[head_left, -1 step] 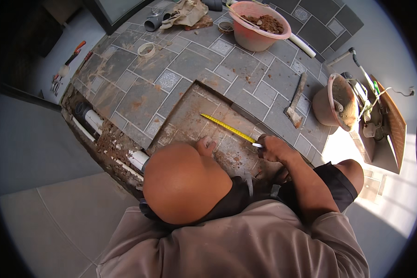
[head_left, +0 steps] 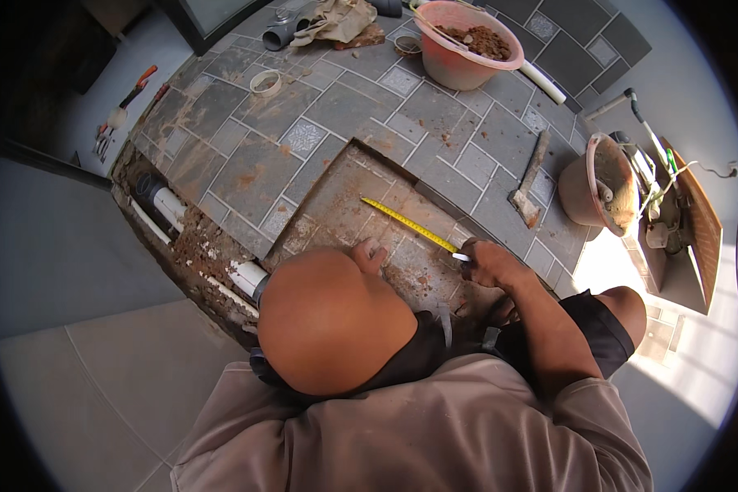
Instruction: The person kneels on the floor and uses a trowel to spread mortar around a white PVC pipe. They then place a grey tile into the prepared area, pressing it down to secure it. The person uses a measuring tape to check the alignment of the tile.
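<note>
My right hand (head_left: 490,262) is closed around a tape measure at the near right side of a shallow rectangular recess (head_left: 336,205) in the tiled floor. Its yellow blade (head_left: 410,224) runs out far and left over the rough recess bottom. A small white piece (head_left: 462,257) sticks out at my right fingers; its kind cannot be told. Past my bent left knee shows what looks like my left hand (head_left: 371,252), down at the recess bottom. The knee hides most of it and its arm, and I see nothing held there.
Along the left runs a trench with white pipes (head_left: 168,205). A hammer (head_left: 530,180) lies on the tiles at right, beside a tilted bucket (head_left: 580,189). Farther back stand a pink tub (head_left: 459,74) of rubble, a roll of tape (head_left: 266,83), a cloth (head_left: 336,20) and a grey pipe fitting (head_left: 280,34).
The whole scene sits slightly farther right in the view. My right hand and the yellow blade hold the same place over the recess.
</note>
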Demonstrator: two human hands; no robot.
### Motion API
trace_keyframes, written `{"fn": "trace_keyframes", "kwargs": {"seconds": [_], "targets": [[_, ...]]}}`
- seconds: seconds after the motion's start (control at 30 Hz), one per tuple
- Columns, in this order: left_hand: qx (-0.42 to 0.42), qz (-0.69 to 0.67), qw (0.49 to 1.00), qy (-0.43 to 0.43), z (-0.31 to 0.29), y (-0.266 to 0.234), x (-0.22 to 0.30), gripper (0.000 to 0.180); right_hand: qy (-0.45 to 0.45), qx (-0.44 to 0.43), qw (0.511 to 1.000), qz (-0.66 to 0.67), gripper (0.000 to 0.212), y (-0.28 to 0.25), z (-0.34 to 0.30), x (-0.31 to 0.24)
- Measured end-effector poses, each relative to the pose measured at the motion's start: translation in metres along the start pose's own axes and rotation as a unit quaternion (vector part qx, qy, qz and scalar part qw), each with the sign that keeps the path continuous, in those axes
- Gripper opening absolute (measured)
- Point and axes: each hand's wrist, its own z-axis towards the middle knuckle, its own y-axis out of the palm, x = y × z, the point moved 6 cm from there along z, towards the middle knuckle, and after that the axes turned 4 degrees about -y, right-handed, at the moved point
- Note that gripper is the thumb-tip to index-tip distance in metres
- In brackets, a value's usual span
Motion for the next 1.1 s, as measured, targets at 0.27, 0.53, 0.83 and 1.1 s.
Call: {"fn": "trace_keyframes", "kwargs": {"seconds": [0.27,0.53,0.83,1.1], "targets": [[0.005,0.011,0.999,-0.052,0.000,-0.006,0.002,0.016,0.036,-0.001,0.999,-0.015,0.035,-0.015,-0.013,-0.009],[0.055,-0.092,0.991,-0.078,0.015,-0.011,0.004,0.021,0.046,0.054,0.997,-0.018,0.036,-0.027,-0.018,-0.001],[0.005,-0.254,0.963,-0.093,0.137,-0.046,0.027,0.056,0.008,0.035,0.999,0.000,0.037,-0.035,-0.026,-0.025],[0.029,-0.375,0.902,-0.211,0.188,-0.045,0.055,0.039,-0.015,0.031,0.998,0.061,0.039,-0.011,-0.034,-0.016]]}}
